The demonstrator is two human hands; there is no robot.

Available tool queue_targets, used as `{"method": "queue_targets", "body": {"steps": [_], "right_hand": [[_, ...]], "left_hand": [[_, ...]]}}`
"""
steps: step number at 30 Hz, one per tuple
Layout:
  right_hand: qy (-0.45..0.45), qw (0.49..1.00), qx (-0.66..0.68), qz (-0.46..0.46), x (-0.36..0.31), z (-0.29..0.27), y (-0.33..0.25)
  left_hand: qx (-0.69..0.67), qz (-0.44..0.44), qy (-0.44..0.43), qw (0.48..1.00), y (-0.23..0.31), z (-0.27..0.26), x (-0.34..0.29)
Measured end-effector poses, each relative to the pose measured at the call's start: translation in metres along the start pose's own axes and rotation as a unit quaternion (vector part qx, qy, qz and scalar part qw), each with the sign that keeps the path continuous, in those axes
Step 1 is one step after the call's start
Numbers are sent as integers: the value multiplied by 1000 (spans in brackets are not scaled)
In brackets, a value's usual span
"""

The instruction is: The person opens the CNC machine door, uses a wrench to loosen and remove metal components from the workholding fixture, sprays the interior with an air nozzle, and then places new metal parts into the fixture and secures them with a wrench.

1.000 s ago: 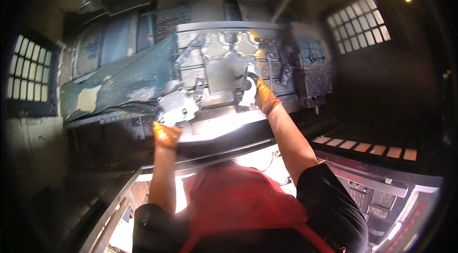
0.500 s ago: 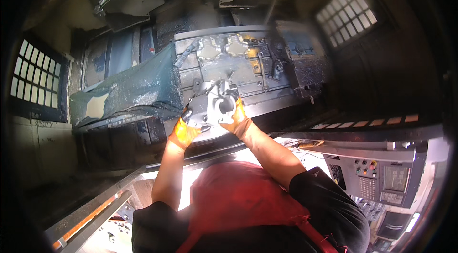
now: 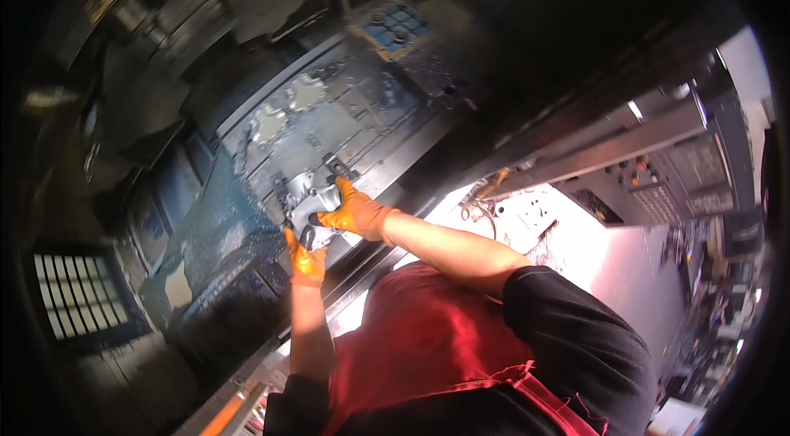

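- Thing: grey metal casting [image 3: 304, 207], between your hands at the near edge of the machine bed [image 3: 329, 133]; can't tell whether it rests there or is held clear.
- Left hand [image 3: 307, 262], orange glove: gripping the casting's near end; underside fingers hidden.
- Right hand [image 3: 355, 212], orange glove: gripping its right side, thumb and fingers spread.
- Share the load across both hands; it looks heavy and likely slick, so grip solid body, not thin lugs.
- Turn it with both wrists together, no one-handed twist.
- Mind the dark block [image 3: 337, 166] just beyond your right fingers; a knock could mark the casting or pinch you.
- Clear the teal sheet [image 3: 216, 218] on the left; it could snag a corner.
- Elbows in, forearms off the bed's front edge.
- Check the casting's contact faces for chips before seating it anywhere.
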State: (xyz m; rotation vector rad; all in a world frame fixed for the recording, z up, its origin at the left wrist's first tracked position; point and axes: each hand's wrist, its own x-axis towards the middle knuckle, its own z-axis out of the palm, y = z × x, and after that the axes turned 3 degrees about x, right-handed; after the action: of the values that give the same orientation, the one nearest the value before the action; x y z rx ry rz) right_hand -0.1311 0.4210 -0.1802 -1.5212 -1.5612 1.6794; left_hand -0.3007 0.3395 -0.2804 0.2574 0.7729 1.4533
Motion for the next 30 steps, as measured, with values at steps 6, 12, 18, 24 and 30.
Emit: {"method": "queue_targets", "body": {"steps": [6,12,18,24,30], "right_hand": [[38,992,115,20,5,-31,74],[95,930,353,47,-81,-80,178],[284,793,536,53,-224,-116,344],[566,551,600,126,-328,-189,525],[770,321,546,78,-348,-271,782]], "left_hand": [[-79,-174,-158,969,-20,-69,43],[302,-162,0,939,-34,-21,40],[467,-165,-26,869,-94,74,-8],[605,-234,21,761,-161,65,-51],[697,-272,11,664,-221,45,-112]]}}
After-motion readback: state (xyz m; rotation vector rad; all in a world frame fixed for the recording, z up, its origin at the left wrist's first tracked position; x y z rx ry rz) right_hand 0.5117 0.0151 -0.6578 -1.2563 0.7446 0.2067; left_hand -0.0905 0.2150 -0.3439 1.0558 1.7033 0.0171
